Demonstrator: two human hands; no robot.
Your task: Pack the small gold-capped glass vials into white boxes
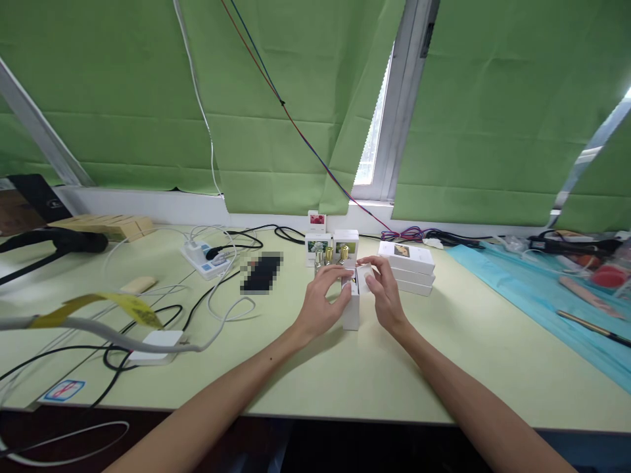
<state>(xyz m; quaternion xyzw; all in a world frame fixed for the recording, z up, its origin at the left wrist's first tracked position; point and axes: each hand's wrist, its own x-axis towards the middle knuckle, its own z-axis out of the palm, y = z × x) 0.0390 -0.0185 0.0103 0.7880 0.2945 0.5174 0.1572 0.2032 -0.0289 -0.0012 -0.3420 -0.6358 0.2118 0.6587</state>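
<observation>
A small white box stands upright on the pale green table, between my hands. My left hand grips its left side near the top, with the thumb at the front. The fingers of my right hand pinch the box's white flap, which is folded out to the right. Inside the box's mouth something small shows, too small to make out. Just behind are gold-topped small bottles and two upright white boxes with pictures, with one more box at the back.
Stacked white boxes lie right of my right hand. Left are a dark pixelated object, a power strip, a white device and tangled cables. A blue sheet covers the right side, with a thin stick on it.
</observation>
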